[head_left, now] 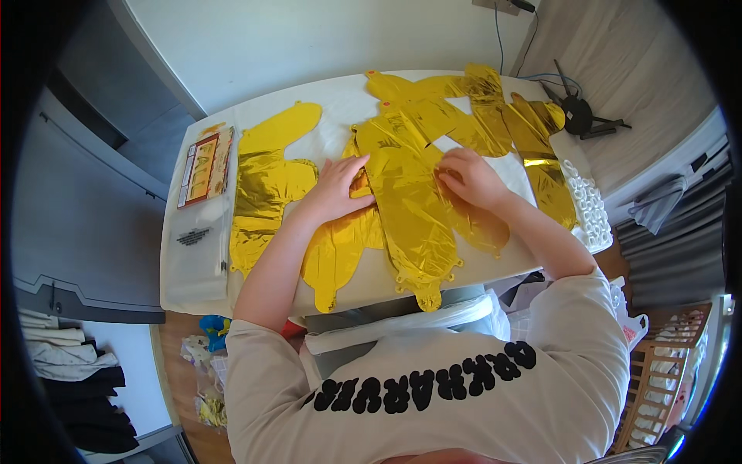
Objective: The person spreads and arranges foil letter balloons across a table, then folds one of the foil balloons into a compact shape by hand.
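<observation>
Several flat, uninflated gold foil balloons lie overlapped on the white-covered table. My left hand [338,189] rests at the left edge of the middle foil balloon [406,209], thumb and fingers apart, with gold foil showing between them. On that balloon's right side, my right hand [473,179] has its fingers curled in and pinched at the foil edge; exactly what lies under the fingertips is hidden. A small white patch [445,144] shows just above the right hand; I cannot tell whether it is paper or tablecloth. Another gold foil balloon [270,185] lies flat to the left of my left arm.
On the table's left side lies a clear plastic bag [202,259] with a printed card [205,168]. A black router with antennas [578,116] stands at the far right corner, near a tray of white ring-shaped pieces [589,209]. The tablecloth [363,288] hangs over the near edge.
</observation>
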